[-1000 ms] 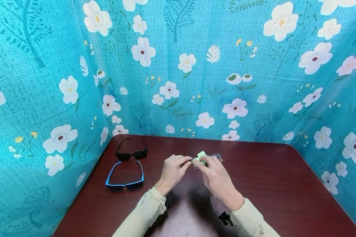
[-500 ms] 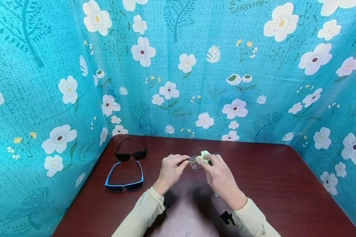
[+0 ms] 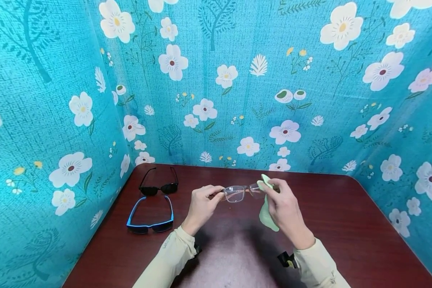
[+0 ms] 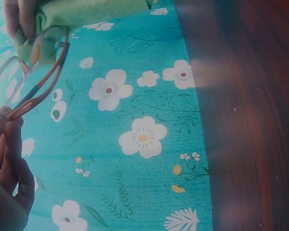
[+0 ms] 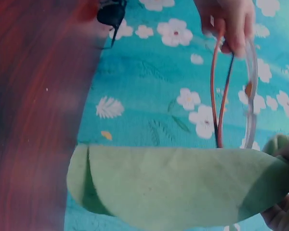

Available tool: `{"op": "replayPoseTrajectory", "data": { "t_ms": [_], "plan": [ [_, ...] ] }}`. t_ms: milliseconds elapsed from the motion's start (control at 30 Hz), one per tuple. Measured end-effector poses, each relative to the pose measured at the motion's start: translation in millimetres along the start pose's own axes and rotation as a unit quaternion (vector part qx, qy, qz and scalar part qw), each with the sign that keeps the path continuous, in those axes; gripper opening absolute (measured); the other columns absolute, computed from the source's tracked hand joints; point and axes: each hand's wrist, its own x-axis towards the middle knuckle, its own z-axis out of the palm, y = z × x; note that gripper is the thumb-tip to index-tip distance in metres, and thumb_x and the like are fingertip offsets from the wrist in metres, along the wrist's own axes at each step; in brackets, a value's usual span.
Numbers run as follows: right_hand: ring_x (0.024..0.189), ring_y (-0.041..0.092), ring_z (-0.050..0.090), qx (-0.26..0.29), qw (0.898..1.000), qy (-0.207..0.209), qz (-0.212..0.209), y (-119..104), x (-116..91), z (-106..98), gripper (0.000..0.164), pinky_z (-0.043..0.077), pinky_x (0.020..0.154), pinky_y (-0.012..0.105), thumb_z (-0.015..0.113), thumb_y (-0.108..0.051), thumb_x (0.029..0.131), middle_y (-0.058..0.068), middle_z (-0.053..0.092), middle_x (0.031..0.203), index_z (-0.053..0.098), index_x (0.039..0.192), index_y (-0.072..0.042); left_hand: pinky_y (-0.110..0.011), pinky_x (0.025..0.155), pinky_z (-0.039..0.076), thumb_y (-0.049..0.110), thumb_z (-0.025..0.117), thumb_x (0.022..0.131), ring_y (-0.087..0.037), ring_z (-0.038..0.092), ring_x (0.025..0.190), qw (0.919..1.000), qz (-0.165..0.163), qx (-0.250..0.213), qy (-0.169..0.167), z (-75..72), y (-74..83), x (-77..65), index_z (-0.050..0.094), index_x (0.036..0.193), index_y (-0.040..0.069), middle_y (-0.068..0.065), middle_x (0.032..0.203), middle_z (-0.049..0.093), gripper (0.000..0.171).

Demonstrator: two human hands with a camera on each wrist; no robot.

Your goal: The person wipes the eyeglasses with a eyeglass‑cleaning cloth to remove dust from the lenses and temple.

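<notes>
A pair of clear-lensed eyeglasses [image 3: 235, 194] is held above the table, its lenses facing me. My left hand [image 3: 202, 206] pinches the glasses at their left end; in the left wrist view, its fingers [image 4: 12, 130] grip the frame near the folded brown temples [image 4: 48, 82]. My right hand [image 3: 287, 208] grips a light green cloth [image 3: 267, 216] at the other end of the glasses, with a loose flap hanging below. The cloth [image 5: 178, 187] fills the lower right wrist view. Cloth and fingers hide the outer edge of the right lens.
Black sunglasses [image 3: 160, 189] lie at the back left of the dark red table [image 3: 331, 212]. Nearer to me are blue-framed sunglasses [image 3: 150, 225] with dark lenses. A blue flowered curtain [image 3: 216, 88] rises behind the table and along its sides.
My right hand has moved right with the cloth, uncovering the left lens and bridge. More of the cloth now hangs down. My left hand has shifted slightly left, still holding the glasses.
</notes>
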Motion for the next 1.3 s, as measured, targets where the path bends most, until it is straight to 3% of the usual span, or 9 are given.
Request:
{"op": "replayPoseTrajectory", "data": {
  "t_ms": [100,300,433,600,733,800,1000,1167,1300],
  "plan": [
    [0.079,0.024,0.052,0.008,0.998,0.028,0.047,7,-1,-4,0.028,0.045,0.059,0.037,0.060,0.009,0.084,0.019,0.053,0.099,0.072,0.106,-0.005,-0.022,0.057,0.051,0.009,0.072,0.084,-0.004,0.063,0.071,0.9992,-0.024,-0.031,0.000,-2.0,-0.9,-0.2,0.074,0.090,0.010,0.005,0.080,0.068,0.007],
    [0.074,0.018,0.052,0.026,0.992,0.063,0.105,19,-7,-8,0.026,0.040,0.060,0.023,0.064,0.015,0.078,0.014,0.056,0.092,0.073,0.099,0.001,-0.025,0.056,0.051,0.005,0.072,0.083,-0.008,0.061,0.066,0.9977,-0.036,-0.057,0.004,-3.7,-4.8,-1.1,0.074,0.090,0.010,-0.001,0.079,0.069,0.010],
    [0.071,0.010,0.051,0.094,0.978,0.056,0.178,22,-11,-8,0.017,0.039,0.058,0.015,0.065,0.009,0.082,0.008,0.062,0.091,0.073,0.095,0.001,-0.023,0.053,0.049,0.005,0.072,0.082,-0.009,0.059,0.064,0.9973,-0.049,-0.055,0.005,-4.1,-4.8,-1.9,0.073,0.090,0.010,0.001,0.077,0.068,0.010],
    [0.064,0.009,0.053,0.210,0.934,0.011,0.288,17,-11,-11,0.011,0.043,0.050,0.020,0.064,-0.006,0.090,0.006,0.064,0.083,0.072,0.098,-0.004,-0.028,0.050,0.048,-0.001,0.071,0.081,-0.015,0.057,0.062,0.9966,-0.058,-0.057,0.009,-9.3,12.9,0.7,0.072,0.089,0.003,-0.005,0.074,0.067,0.009],
    [0.058,0.014,0.053,0.276,0.900,-0.007,0.338,15,-12,-12,0.016,0.045,0.047,0.026,0.064,-0.009,0.090,0.009,0.060,0.068,0.069,0.102,0.002,-0.031,0.051,0.048,-0.002,0.070,0.082,-0.017,0.057,0.061,0.9956,-0.067,-0.065,0.005,-15.3,31.4,3.4,0.071,0.089,-0.001,-0.007,0.073,0.067,0.008],
    [0.061,0.014,0.055,0.312,0.882,-0.011,0.352,15,-12,-12,0.019,0.047,0.050,0.027,0.064,-0.009,0.090,0.007,0.061,0.070,0.067,0.103,0.005,-0.030,0.051,0.048,-0.003,0.070,0.081,-0.017,0.057,0.061,0.9954,-0.073,-0.062,0.007,-15.4,33.1,3.7,0.071,0.089,-0.001,-0.006,0.073,0.067,0.009],
    [0.074,0.011,0.064,0.453,0.825,-0.007,0.339,16,-15,-9,0.019,0.053,0.061,0.026,0.058,-0.001,0.092,0.002,0.068,0.087,0.062,0.108,0.008,-0.027,0.051,0.048,-0.003,0.071,0.081,-0.012,0.057,0.060,0.9947,-0.082,-0.060,0.017,-13.9,35.0,4.3,0.072,0.089,0.000,-0.005,0.073,0.068,0.010],
    [0.088,0.011,0.063,0.553,0.777,-0.014,0.300,17,-18,-7,0.024,0.052,0.073,0.025,0.048,0.003,0.096,0.003,0.068,0.100,0.063,0.114,-0.002,-0.025,0.053,0.048,-0.003,0.070,0.081,-0.011,0.058,0.061,0.9942,-0.084,-0.066,0.010,-12.6,35.6,4.4,0.072,0.090,0.000,-0.005,0.074,0.068,0.010],
    [0.096,0.012,0.062,0.582,0.764,-0.030,0.275,17,-19,-6,0.027,0.050,0.079,0.023,0.045,-0.003,0.099,0.002,0.066,0.109,0.060,0.121,-0.006,-0.023,0.056,0.049,-0.002,0.070,0.081,-0.010,0.059,0.065,0.9926,-0.092,-0.080,0.001,-12.3,36.1,3.7,0.073,0.091,0.000,-0.006,0.078,0.069,0.010]
  ]
}}
